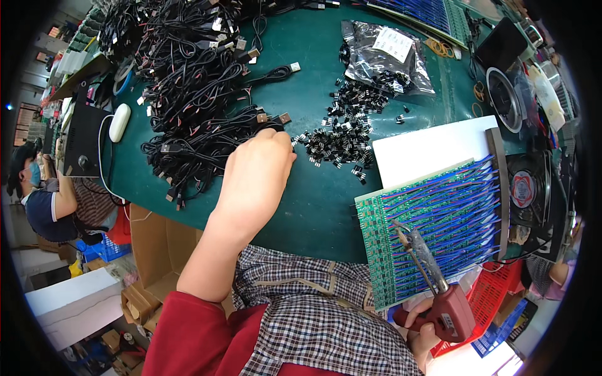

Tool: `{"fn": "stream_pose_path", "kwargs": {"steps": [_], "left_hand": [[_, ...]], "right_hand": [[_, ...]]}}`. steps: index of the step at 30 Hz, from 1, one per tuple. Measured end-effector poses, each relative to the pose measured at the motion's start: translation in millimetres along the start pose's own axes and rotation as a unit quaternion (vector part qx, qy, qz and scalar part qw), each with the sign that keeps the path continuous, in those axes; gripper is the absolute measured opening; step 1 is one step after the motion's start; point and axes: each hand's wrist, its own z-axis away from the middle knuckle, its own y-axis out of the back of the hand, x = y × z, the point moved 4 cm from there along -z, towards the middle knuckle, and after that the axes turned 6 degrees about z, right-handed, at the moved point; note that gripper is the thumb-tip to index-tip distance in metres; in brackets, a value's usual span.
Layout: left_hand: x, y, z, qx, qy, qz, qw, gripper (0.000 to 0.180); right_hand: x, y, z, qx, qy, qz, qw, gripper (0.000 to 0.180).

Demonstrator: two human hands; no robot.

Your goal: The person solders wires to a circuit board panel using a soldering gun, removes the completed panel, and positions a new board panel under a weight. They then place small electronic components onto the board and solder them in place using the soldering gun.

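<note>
Green PCB (380, 254), blue-wired, looks done; loose black parts (338, 145) & heaped cables (194, 81) prob. untouched. R hand (423, 338) grips soldering iron (453, 318); L hand (258, 174) by cables, can't tell grip.

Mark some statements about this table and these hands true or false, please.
1. The right hand holds a dark-red soldering iron with a metal tip. True.
2. Thin blue wires cross the flat green circuit boards. True.
3. The left hand is over those boards. False: it is beside the heaped black cables.
4. The smooth tabletop is red. False: it is green.
5. A shiny grey plastic bag lies beyond the small black silver-pinned parts. True.
</note>
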Motion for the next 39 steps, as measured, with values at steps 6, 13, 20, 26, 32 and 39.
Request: {"fn": "stream_pose_path", "kwargs": {"steps": [6,13,20,26,32,39], "left_hand": [[-0.9,6.0,12.4,0.023,-0.033,0.158,0.987,0.010],[2.0,6.9,19.8,0.038,0.008,0.054,0.998,0.019],[10.0,1.8,13.3,0.052,-0.092,-0.037,0.994,0.013],[17.3,-8.3,37.1,-0.025,0.082,0.430,0.899,0.008],[43.4,-29.8,69.1,-0.196,0.258,0.676,0.661,0.011],[57.6,-36.9,70.6,-0.182,0.235,0.619,0.727,0.017]], "right_hand": [[-0.2,0.1,-0.3,-0.022,-0.006,-0.008,1.000,0.068],[5.3,3.9,-0.6,-0.042,-0.012,-0.013,0.999,0.067],[-3.1,0.4,0.7,-0.065,-0.033,0.031,0.997,0.047],[-5.6,-0.1,1.5,-0.109,-0.054,-0.004,0.993,0.053],[-1.6,2.3,1.6,-0.167,-0.056,-0.016,0.984,0.051],[-4.6,4.3,7.4,-0.153,-0.116,-0.026,0.981,0.059]]}}
